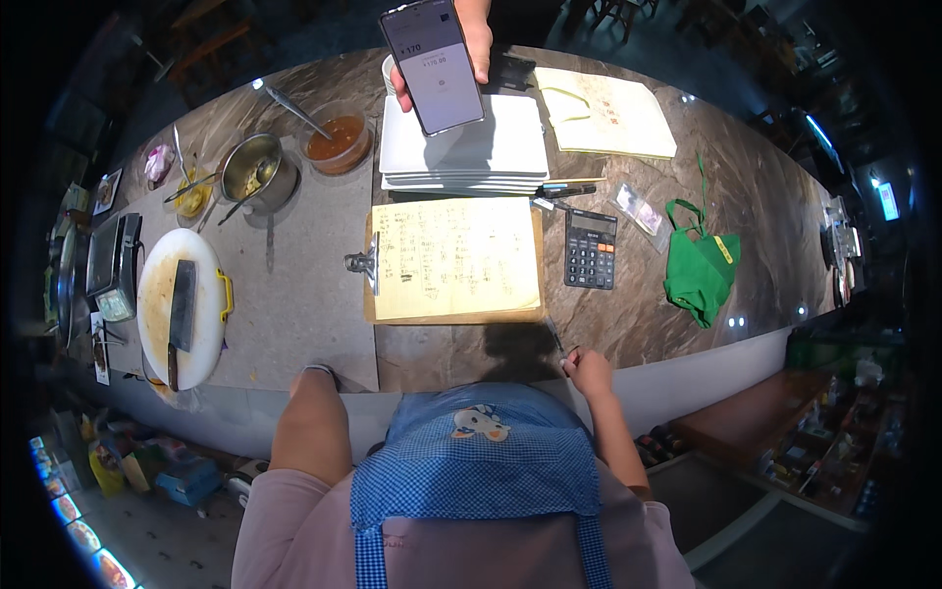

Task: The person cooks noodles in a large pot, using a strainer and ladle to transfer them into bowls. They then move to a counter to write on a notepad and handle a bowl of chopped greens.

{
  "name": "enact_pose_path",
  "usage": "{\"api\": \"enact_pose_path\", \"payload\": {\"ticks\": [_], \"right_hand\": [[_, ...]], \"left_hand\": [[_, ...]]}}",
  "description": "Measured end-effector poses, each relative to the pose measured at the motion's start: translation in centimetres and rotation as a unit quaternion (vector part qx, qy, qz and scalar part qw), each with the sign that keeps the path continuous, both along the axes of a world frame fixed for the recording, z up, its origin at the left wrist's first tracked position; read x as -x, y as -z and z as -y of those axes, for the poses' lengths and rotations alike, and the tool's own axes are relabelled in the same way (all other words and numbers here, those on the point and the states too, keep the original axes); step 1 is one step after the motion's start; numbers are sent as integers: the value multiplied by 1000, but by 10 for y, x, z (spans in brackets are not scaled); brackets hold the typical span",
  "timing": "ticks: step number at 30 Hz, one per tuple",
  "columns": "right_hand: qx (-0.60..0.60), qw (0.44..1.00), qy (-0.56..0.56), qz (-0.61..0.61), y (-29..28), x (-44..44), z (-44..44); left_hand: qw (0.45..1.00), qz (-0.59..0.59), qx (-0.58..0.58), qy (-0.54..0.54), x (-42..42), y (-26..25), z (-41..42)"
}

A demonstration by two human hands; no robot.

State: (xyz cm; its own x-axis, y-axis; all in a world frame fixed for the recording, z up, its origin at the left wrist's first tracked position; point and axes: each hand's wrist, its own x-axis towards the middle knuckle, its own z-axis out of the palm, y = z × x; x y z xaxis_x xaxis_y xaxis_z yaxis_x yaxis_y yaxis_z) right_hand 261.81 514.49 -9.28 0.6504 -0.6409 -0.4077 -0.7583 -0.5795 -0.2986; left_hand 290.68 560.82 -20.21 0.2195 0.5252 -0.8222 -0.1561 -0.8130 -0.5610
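My right hand [590, 372] is at the counter's near edge, its fingers closed on a slim pen [556, 339] that points toward the clipboard's lower right corner. My left arm [313, 420] reaches the counter edge, but the left hand itself cannot be made out. Before me lies a brown clipboard [456, 318] with handwritten yellow paper [456, 258] under its metal clip [362, 263]. Across the counter, another person's hand [477, 48] holds out a smartphone [436, 73], its lit screen bearing writing toward me. Right of the clipboard sits a black calculator [590, 250].
White rectangular plates [397, 140] are stacked beneath the phone. Rightward lie a paper bag [611, 110], a small plastic packet [640, 213] and a green bag [699, 272]. Leftward are a sauce tub [338, 143], a metal pot [257, 173] and a cleaver [182, 309] on a white cutting board [210, 316].
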Motion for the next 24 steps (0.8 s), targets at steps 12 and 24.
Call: {"api": "enact_pose_path", "payload": {"ticks": [12,24], "right_hand": [[12,1000,-15,-2,-3,-2,0],[-15,1000,-3,-4,0,-4,-4]], "left_hand": [[1000,-5,-3,-5,-4,-1,9],[999,-15,-32,-21,-5,-1,9]]}}
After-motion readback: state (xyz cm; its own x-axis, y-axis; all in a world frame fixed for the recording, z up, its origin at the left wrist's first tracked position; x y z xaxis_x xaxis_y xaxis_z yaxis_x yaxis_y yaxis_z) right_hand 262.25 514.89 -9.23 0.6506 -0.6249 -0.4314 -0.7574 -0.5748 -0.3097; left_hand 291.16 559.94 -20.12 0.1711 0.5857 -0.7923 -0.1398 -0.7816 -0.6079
